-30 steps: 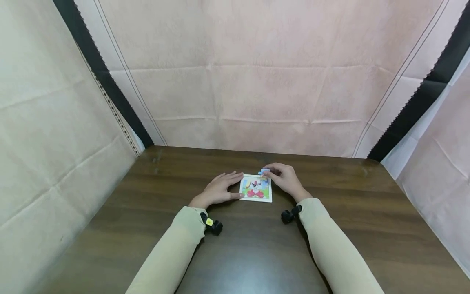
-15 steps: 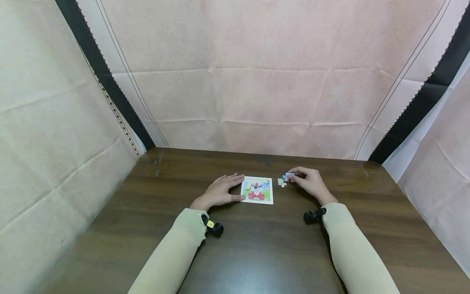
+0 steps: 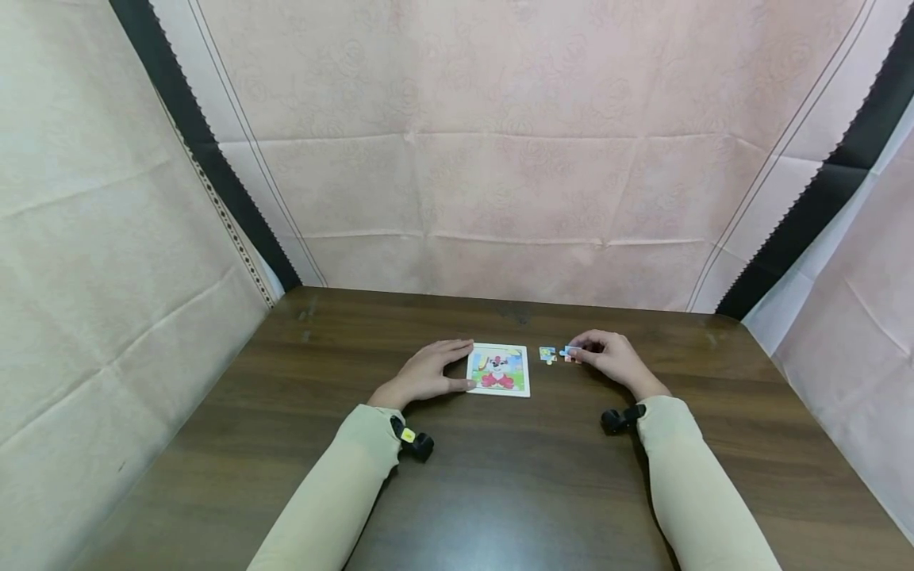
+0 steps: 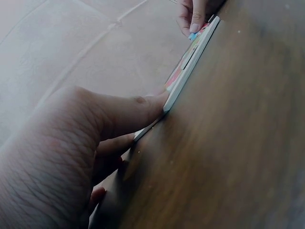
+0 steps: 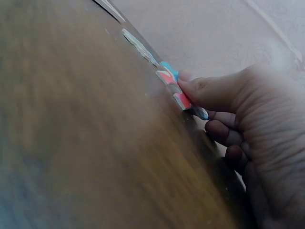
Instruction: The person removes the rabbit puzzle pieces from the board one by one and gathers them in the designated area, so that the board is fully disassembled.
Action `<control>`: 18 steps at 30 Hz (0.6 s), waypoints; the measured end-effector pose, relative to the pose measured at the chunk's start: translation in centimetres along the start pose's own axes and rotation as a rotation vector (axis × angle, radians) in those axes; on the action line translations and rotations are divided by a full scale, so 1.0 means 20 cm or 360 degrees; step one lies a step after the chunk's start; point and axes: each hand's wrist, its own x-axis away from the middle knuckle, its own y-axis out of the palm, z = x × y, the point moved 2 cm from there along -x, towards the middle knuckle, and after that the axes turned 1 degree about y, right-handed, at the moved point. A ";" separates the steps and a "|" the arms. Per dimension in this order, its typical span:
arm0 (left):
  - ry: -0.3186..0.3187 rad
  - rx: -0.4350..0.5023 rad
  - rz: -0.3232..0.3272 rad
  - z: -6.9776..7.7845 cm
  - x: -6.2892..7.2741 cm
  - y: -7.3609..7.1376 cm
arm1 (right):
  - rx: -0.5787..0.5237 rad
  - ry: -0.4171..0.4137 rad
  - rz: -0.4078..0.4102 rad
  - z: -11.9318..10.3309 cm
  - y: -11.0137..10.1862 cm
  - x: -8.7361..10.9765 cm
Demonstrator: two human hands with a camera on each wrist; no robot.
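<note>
Puzzle (image 3: 497,370): flat on the worktop (image 3: 457,476), toward its far edge, between the hands; white frame, cartoon animal in red, with blue, green and yellow around it.
Left hand (image 3: 427,373): grasp on the puzzle not clenched; fingers stretched out, touching its left side near the far corner, thumb on the near left corner.
Right hand (image 3: 612,362): grasping one piece, pinched between thumb and fingers; remaining fingers curled underneath in the right wrist view.
Held piece (image 3: 569,353): blue and red parts show, rest covered by fingers; low at the worktop, cannot tell whether touching.
Loose piece (image 3: 547,354): lying flat between puzzle and held piece, apart from the puzzle, just beside the held one.
Sleeves: pale on both arms, black wrist camera (image 3: 420,446) at left cuff with yellow tag (image 3: 408,434), another at right cuff.
Backdrop: pale creased cloth (image 3: 500,159), dark bands (image 3: 207,151) at both corners.
</note>
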 end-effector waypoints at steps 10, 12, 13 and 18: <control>0.0003 0.0006 0.0015 -0.01 0.00 0.01 | 0.0028 -0.0042 -0.0017 0.00 0.01 0.00; 0.0008 0.0001 0.0016 -0.01 0.00 0.00 | 0.0034 -0.0041 -0.0005 0.00 0.00 0.00; 0.0011 0.0001 0.0017 0.00 0.00 0.00 | 0.0042 -0.0046 -0.0002 0.00 0.00 0.00; -0.0002 -0.0002 0.0011 0.00 0.00 0.00 | 0.0093 -0.0081 0.0021 0.01 0.00 -0.01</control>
